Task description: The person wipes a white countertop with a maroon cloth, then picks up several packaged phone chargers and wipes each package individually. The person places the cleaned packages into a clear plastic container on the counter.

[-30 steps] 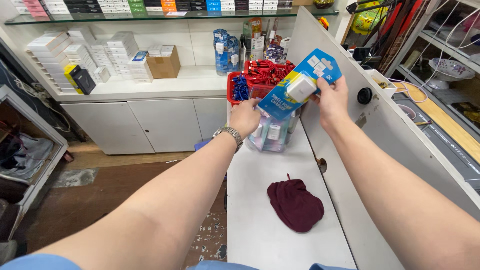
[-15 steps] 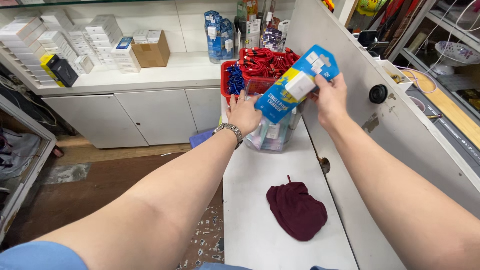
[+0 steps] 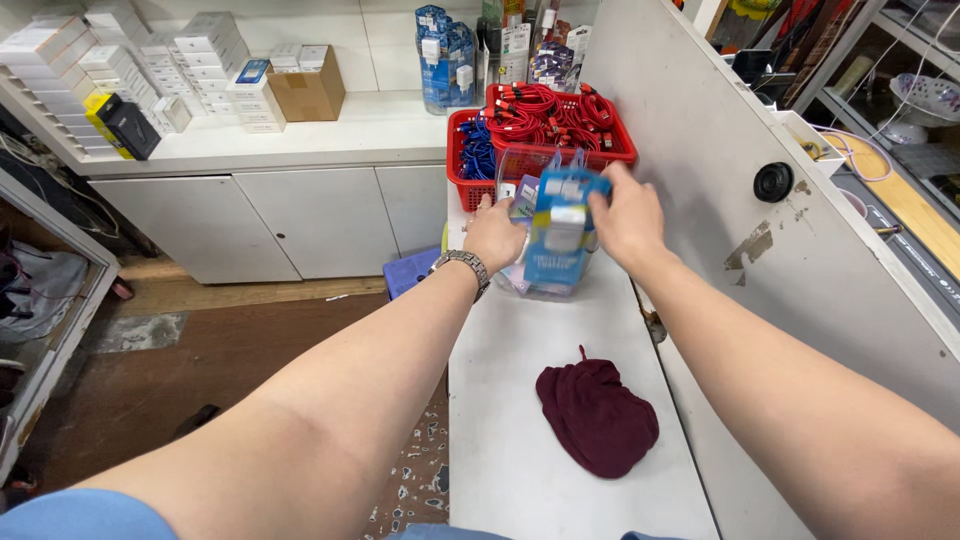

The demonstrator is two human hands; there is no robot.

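Observation:
My right hand (image 3: 627,213) grips a blue retail blister pack (image 3: 562,232) by its upper edge, holding it upright in front of a clear plastic container (image 3: 528,166) of small packaged items. My left hand (image 3: 494,233), with a metal watch on the wrist, rests against the container's left side, fingers touching the packs there. Both hands are over the far end of a narrow white counter (image 3: 520,420).
A dark red cloth (image 3: 596,414) lies on the counter nearer me. Red baskets (image 3: 462,150) of red and blue cables stand behind the container. White boxes (image 3: 120,70) and a cardboard box (image 3: 308,88) line the back shelf. A slanted white panel (image 3: 760,200) rises on the right.
My right hand has lowered the blue pack from a raised tilt down to upright in front of the clear container. My left hand stays at the container's side.

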